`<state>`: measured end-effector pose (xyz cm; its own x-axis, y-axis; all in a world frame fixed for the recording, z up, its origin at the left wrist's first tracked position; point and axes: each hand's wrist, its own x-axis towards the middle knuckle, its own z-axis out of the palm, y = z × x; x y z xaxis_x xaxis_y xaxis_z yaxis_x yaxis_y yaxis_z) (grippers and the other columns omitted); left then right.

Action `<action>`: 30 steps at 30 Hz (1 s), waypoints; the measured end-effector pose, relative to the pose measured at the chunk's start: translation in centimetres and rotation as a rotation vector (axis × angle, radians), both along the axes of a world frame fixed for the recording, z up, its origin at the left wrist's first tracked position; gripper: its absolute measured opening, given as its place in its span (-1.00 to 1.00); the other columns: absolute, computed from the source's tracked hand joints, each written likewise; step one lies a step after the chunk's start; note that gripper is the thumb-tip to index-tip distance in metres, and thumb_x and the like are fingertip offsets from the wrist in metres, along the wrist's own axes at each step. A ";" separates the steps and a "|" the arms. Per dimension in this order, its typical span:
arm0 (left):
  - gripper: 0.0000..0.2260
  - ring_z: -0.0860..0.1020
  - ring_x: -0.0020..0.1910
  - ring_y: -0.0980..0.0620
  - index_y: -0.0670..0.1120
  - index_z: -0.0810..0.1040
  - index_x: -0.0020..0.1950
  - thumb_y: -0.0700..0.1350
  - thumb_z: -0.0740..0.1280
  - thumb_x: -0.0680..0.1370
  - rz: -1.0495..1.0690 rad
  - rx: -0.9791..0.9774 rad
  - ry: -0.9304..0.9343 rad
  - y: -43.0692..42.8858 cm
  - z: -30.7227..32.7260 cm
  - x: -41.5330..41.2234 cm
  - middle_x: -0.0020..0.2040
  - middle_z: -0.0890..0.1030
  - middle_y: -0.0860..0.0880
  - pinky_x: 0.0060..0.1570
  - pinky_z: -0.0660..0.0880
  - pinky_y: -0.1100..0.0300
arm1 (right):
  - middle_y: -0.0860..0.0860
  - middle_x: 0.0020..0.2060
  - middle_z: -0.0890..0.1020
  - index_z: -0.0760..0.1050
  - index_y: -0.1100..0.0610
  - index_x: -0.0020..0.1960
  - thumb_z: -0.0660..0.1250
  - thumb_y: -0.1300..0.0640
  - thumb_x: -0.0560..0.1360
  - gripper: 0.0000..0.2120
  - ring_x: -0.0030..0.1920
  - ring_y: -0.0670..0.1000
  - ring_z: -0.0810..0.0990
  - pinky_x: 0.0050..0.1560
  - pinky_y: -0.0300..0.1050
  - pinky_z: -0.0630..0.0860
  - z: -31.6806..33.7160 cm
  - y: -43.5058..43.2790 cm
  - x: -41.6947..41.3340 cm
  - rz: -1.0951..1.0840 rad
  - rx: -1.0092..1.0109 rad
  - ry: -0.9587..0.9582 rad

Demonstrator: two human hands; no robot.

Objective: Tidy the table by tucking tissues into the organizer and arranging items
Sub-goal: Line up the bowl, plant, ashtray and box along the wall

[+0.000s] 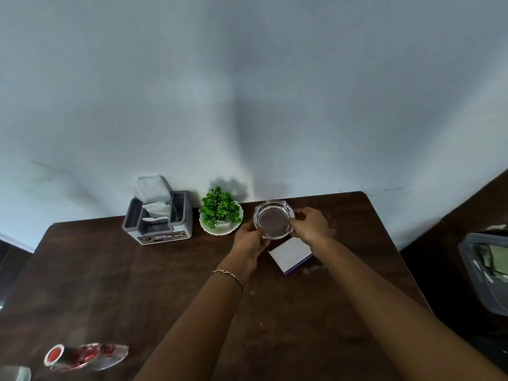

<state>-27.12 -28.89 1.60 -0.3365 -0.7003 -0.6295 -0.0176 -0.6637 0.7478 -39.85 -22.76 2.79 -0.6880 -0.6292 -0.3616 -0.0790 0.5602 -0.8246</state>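
Both our hands close on the clear glass ashtray (274, 219) near the far edge of the dark wooden table (115, 284). Our left hand (250, 240) pinches its near-left rim with curled fingers, and our right hand (310, 225) grips the right rim the same way, thumb and fingers wrapped around the glass. Whether the ashtray rests on the wood or is lifted just off it, we cannot tell. A thin chain bracelet (229, 275) circles our left wrist.

Just beside the ashtray on its left stands a small green plant (220, 209) in a white scalloped pot. Further left, against the wall, sits the grey organizer (158, 229), upright, with white tissues (154, 198) rising out of its middle compartment and sticking up above the rim; its side compartments look dark. A white box with a purple edge (291, 255) lies flat on the table just in front of the ashtray, partly under our right forearm.

At the near-left corner a red-and-white wrapped tube (82, 356) lies on its side, blurred. Off the table to the right we see a grey bin (486, 270).
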 end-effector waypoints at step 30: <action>-0.66 0.55 -0.13 0.08 -0.08 0.54 0.25 -0.27 0.35 0.49 0.205 -0.091 -0.197 -0.9 -3.1 -2.5 0.12 0.62 -0.07 -0.13 0.55 0.11 | 0.04 -0.05 0.67 0.54 0.10 0.18 0.40 0.13 0.39 -0.65 -0.03 0.07 0.65 0.05 0.00 0.59 -2.6 -2.6 -1.8 0.132 0.115 0.216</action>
